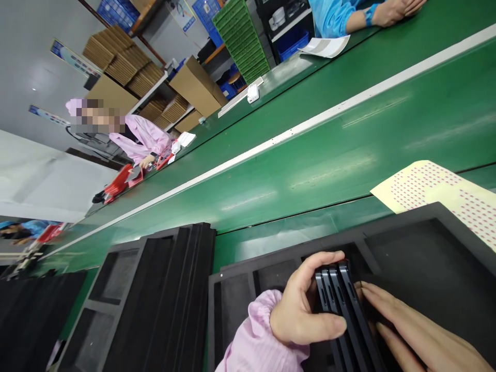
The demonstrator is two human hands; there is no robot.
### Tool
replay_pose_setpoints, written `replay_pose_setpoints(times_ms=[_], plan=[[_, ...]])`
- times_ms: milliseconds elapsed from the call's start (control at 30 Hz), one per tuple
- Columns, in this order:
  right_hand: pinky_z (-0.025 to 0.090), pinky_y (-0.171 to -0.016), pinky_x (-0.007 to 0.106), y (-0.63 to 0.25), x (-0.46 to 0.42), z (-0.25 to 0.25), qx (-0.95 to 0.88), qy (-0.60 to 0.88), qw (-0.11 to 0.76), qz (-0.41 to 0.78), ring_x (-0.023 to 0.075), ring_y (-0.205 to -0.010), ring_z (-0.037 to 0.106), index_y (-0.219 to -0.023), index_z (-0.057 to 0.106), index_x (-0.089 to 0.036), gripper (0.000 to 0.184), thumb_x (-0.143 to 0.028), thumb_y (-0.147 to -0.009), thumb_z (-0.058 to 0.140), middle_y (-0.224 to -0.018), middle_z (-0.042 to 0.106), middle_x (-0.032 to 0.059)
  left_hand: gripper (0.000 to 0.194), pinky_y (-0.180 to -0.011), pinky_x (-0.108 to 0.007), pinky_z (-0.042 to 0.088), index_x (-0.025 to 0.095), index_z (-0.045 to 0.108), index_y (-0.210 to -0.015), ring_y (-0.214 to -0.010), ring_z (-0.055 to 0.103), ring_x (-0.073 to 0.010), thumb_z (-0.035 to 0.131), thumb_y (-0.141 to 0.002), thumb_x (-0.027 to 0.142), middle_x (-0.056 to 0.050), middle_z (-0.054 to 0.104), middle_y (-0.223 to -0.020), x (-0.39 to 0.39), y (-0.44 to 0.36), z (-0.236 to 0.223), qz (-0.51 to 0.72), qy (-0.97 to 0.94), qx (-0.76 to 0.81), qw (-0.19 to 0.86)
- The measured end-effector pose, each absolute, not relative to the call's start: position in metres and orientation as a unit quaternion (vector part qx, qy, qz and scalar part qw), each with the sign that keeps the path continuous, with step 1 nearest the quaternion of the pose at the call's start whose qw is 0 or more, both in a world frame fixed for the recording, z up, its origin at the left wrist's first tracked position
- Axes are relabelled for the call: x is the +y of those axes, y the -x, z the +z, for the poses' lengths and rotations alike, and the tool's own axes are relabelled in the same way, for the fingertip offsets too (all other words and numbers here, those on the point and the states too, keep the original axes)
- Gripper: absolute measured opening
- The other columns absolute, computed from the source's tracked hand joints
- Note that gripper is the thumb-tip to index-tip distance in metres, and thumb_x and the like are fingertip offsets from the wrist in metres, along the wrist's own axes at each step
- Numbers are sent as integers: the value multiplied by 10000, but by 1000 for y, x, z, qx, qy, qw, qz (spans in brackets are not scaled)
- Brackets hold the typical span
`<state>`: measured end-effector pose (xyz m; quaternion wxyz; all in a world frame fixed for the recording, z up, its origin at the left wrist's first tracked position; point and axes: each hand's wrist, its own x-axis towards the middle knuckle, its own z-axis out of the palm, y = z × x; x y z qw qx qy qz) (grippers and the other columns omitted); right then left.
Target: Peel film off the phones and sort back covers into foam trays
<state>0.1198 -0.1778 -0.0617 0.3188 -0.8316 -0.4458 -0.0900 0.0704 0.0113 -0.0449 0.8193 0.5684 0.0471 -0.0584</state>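
Note:
My left hand (302, 305) in a pink sleeve is wrapped round a small stack of thin black flat devices (344, 310) held on edge over a black foam tray (418, 258). Its fingers curl over the top of the stack and the thumb lies along the front. My right hand (411, 330) lies flat with fingers stretched out, pressed against the right side of the same stack. The lower ends of the devices are cut off by the frame edge.
A stack of black foam trays (155, 294) stands to the left. A cream sheet of red dot stickers (437, 194) lies at right. Beyond runs a green conveyor belt (310, 155). A person in pink (143, 137) and another in blue (349, 15) work across it.

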Motion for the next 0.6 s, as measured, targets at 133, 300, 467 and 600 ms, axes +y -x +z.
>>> replay_pose_setpoints(times_ms=[133,300,467,600], plan=[[580,-636,233,-119,-178,-64,-435,831,337,-83,207,-809,675,-1474,89,-188,616,-153,-897,300,-1020,673,60,715,-930,-394,438,233,492,-1242,-1086,550,-278,787,-619,425,-123,529,-1268,11,-70,-44,-71,-578,69,810],[582,-640,223,-117,-178,-63,-433,831,340,-84,196,-806,678,-1461,175,-175,581,-139,-896,303,-1015,676,64,689,-887,-379,462,210,491,-1235,-1032,580,-269,775,-637,401,-133,564,-1209,11,-74,-45,-60,-581,57,809],[574,-714,216,-113,-182,-67,-424,832,351,-74,191,-864,670,-1256,487,-148,406,-134,-869,364,-1071,658,77,583,-971,-366,394,254,511,-1183,-1171,491,-257,752,-653,281,-85,500,-1312,10,-76,-48,-20,-600,48,798],[561,-758,206,-114,-181,-65,-421,836,348,-58,186,-900,661,-1159,567,-132,362,-118,-851,378,-1087,651,80,553,-1028,-404,330,216,524,-1129,-1217,444,-277,699,-606,178,-91,520,-1284,10,-77,-47,-10,-626,63,777]])
